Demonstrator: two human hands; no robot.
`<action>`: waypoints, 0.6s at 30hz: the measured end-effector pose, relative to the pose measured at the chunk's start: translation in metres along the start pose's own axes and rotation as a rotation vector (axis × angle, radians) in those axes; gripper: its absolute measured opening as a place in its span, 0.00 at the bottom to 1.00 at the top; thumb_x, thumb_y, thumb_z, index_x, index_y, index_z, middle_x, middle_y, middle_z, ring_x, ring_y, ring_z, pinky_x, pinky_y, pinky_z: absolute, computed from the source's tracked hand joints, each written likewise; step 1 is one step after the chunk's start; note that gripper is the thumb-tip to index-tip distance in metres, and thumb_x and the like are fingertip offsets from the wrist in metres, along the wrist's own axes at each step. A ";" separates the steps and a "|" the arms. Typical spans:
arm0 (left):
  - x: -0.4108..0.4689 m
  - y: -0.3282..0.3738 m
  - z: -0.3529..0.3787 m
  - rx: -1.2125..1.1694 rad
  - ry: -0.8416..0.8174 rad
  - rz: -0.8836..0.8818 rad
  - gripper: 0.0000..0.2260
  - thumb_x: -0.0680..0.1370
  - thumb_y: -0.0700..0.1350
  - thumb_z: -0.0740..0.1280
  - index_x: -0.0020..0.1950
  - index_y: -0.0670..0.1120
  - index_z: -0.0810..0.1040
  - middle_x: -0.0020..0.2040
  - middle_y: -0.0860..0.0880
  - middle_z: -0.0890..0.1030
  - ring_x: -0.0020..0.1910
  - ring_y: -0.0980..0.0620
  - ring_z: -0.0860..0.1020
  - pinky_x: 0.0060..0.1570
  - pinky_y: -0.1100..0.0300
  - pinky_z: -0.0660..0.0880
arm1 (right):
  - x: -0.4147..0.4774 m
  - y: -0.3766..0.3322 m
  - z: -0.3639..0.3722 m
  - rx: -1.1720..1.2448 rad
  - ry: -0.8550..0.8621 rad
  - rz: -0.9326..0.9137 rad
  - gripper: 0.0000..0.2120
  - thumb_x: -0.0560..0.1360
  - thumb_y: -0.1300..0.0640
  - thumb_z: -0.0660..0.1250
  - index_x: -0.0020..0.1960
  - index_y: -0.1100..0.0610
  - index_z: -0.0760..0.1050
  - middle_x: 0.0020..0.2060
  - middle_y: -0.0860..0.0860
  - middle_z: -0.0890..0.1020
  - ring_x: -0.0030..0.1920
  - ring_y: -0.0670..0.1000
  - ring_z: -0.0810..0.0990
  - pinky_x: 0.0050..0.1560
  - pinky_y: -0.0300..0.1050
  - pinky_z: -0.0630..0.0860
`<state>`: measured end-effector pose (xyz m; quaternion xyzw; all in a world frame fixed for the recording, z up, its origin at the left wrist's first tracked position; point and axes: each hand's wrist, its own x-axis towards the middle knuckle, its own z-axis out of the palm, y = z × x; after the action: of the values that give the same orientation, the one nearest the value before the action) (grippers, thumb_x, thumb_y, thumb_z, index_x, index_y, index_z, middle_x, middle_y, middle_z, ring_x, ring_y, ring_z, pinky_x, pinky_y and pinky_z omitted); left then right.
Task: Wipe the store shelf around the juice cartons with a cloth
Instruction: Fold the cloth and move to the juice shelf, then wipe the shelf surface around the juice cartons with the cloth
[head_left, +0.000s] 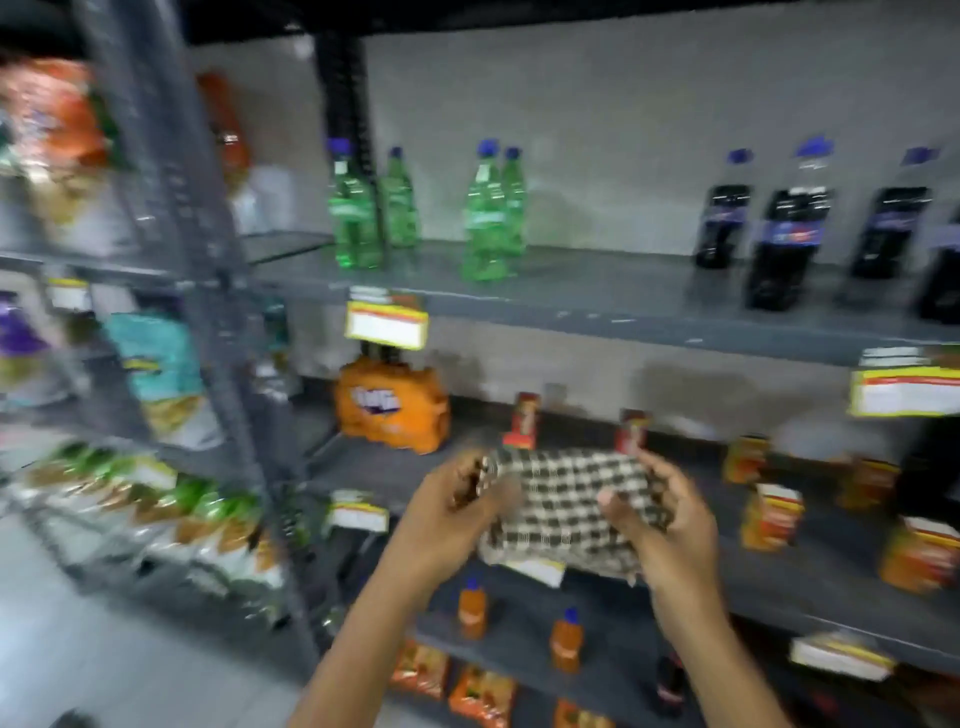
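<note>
A black-and-white checked cloth (563, 512) is stretched between both hands in front of the middle grey shelf (779, 577). My left hand (452, 514) grips its left edge and my right hand (660, 525) grips its right side. Small orange and red juice cartons (769, 517) stand spread over that shelf, several to the right of the cloth and two red ones (524, 421) just behind it. The whole view is blurred.
Green bottles (485, 218) and dark cola bottles (784, 234) stand on the upper shelf. An orange pack of bottles (389, 405) sits at the middle shelf's left end. Small orange bottles (566, 642) are below. A snack rack (156, 499) fills the left.
</note>
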<state>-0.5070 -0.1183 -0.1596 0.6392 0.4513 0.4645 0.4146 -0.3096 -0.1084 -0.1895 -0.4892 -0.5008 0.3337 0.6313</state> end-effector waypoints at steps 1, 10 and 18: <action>-0.014 -0.020 -0.025 0.046 0.012 -0.024 0.07 0.77 0.48 0.65 0.44 0.45 0.73 0.36 0.44 0.72 0.37 0.48 0.73 0.41 0.52 0.72 | -0.014 0.019 0.031 0.037 -0.040 0.051 0.19 0.69 0.67 0.73 0.52 0.47 0.75 0.51 0.54 0.81 0.56 0.60 0.80 0.46 0.34 0.79; -0.045 -0.103 -0.151 0.056 0.125 -0.277 0.12 0.70 0.59 0.65 0.51 0.59 0.75 0.46 0.33 0.75 0.39 0.36 0.76 0.38 0.49 0.69 | -0.080 0.071 0.190 -0.078 -0.306 0.175 0.23 0.73 0.44 0.68 0.63 0.51 0.68 0.61 0.51 0.75 0.55 0.34 0.76 0.47 0.17 0.68; 0.027 -0.123 -0.164 -0.073 0.114 -0.361 0.01 0.78 0.44 0.65 0.48 0.49 0.75 0.44 0.41 0.79 0.40 0.42 0.78 0.38 0.46 0.76 | -0.042 0.122 0.218 -0.818 -0.357 -0.398 0.36 0.69 0.30 0.58 0.72 0.47 0.61 0.71 0.48 0.68 0.72 0.50 0.60 0.75 0.45 0.44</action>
<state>-0.6851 -0.0431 -0.2335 0.5051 0.5641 0.4344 0.4879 -0.5216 -0.0487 -0.3142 -0.5270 -0.7750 0.0610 0.3434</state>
